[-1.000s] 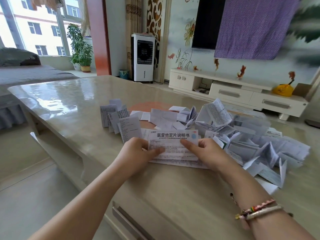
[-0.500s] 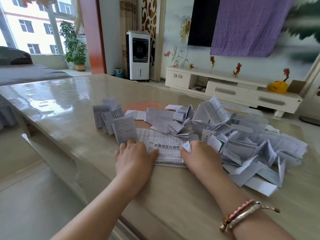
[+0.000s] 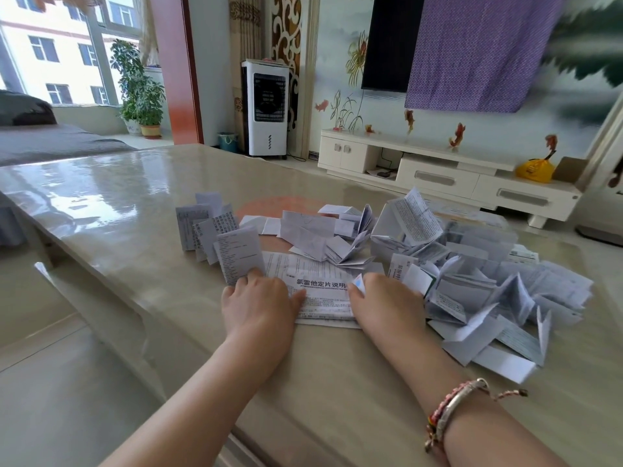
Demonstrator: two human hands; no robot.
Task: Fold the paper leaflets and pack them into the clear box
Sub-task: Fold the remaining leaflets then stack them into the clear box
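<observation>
- Fingers (image 3: 251, 276) of the left hand (image 3: 258, 303) lie straight and close together, pressed flat on the left end of the leaflet (image 3: 322, 293); its thumb (image 3: 298, 295) rests on the printed face.
- Right hand (image 3: 384, 303) lies palm down on the leaflet's right end, fingers flat and together, partly hidden among nearby papers; a small folded slip (image 3: 358, 284) stands up beside its thumb.
- Both forearms reach in from the near edge and converge on the sheet; the right wrist wears a bracelet (image 3: 453, 411).
- Leaflet lies flat on the desk (image 3: 141, 210), long axis running left to right, its headline readable from the person's side.
- Upright folded leaflets (image 3: 219, 235) stand just left of the left hand, touching its fingertips.
- Loose pile of folded papers (image 3: 478, 284) spreads right of the right hand, reaching toward the desk's right side.
- Desk's left edge runs diagonally close to the left hand; bare surface lies between the leaflet and the near edge.
- Whether a clear box sits within the pile, I cannot tell.
</observation>
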